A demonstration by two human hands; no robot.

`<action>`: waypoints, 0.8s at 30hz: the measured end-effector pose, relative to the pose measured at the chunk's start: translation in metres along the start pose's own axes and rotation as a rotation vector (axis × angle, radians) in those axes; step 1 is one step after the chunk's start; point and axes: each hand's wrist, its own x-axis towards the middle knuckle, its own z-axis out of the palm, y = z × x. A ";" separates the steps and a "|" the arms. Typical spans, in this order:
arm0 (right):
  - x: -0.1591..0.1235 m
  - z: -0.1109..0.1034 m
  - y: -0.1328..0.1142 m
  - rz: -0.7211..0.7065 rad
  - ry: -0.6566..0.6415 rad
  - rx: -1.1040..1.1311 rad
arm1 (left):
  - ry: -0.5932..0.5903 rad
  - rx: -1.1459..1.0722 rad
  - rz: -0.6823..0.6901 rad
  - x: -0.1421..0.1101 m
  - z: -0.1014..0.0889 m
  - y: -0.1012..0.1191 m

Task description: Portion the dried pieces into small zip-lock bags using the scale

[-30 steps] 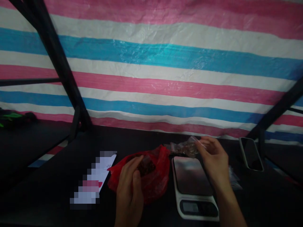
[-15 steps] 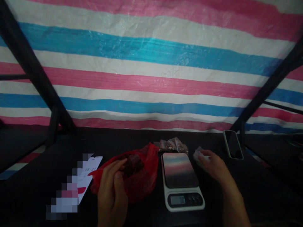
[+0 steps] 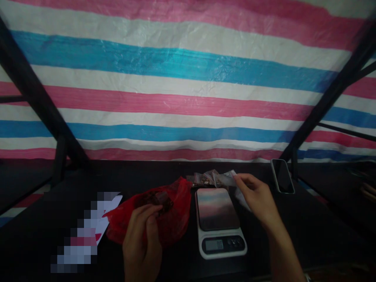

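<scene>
If you treat the digital kitchen scale (image 3: 219, 211) as the clock's center, the left hand (image 3: 143, 239) is at about 9, fingers bent over a red plastic bag (image 3: 178, 223) with dark brown stuff (image 3: 166, 199) in it; can't tell if it's gripping. Past that bag, also 9, there's a lit screen (image 3: 86, 231), mostly pixelated. Right hand (image 3: 255, 192) is around 1:30, pinching a clear zip bag (image 3: 226, 179) at 12. Filled zip bags (image 3: 205, 179) sit right beside it, toward 11. Smartphone (image 3: 282, 176) at 2, then a striped tarp (image 3: 182, 90) behind at 12.
</scene>
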 end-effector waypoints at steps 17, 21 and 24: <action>-0.050 0.064 -0.080 -0.135 -0.828 0.239 | -0.236 -0.608 -0.609 -0.004 0.025 0.025; -0.043 0.069 -0.078 -0.141 -0.823 0.256 | -0.125 -0.528 -0.647 0.004 0.018 0.024; -0.021 0.064 -0.050 -0.144 -0.417 0.114 | -0.056 -0.455 -0.680 0.010 0.012 0.023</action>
